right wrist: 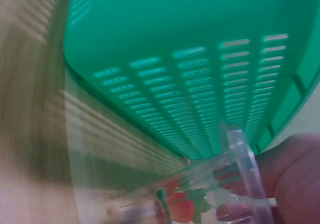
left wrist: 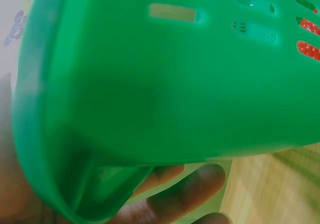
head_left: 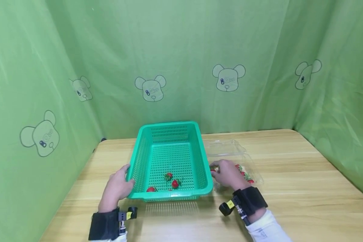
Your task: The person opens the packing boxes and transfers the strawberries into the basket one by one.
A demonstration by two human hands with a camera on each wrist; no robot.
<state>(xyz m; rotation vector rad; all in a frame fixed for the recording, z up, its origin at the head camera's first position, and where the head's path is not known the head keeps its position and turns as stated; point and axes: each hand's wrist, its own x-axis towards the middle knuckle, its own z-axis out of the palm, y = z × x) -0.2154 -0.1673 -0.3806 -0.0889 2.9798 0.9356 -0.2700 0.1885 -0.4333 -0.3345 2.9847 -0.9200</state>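
Green plastic basket at the centre of the head view, standing on a wooden table with its near rim toward the bottom of the frame. Several strawberries lie in the lower part of its perforated floor, near the front wall; the upper part of that floor is bare. At lower left of the frame, the left hand touches the basket's rim near the front corner. In the left wrist view its fingers extend beneath the rim, apart from one another; whether they grip it cannot be told. Just right of the basket, a clear plastic box holds more red fruit, its lid folded back toward the top of the frame. The right hand reaches over the box's left side, fingers bent and close to one berry; the right wrist view, partly blocked by the transparent wall, does not show whether they pinch it. Green curtain, printed with outlined bear heads, fills the upper frame.
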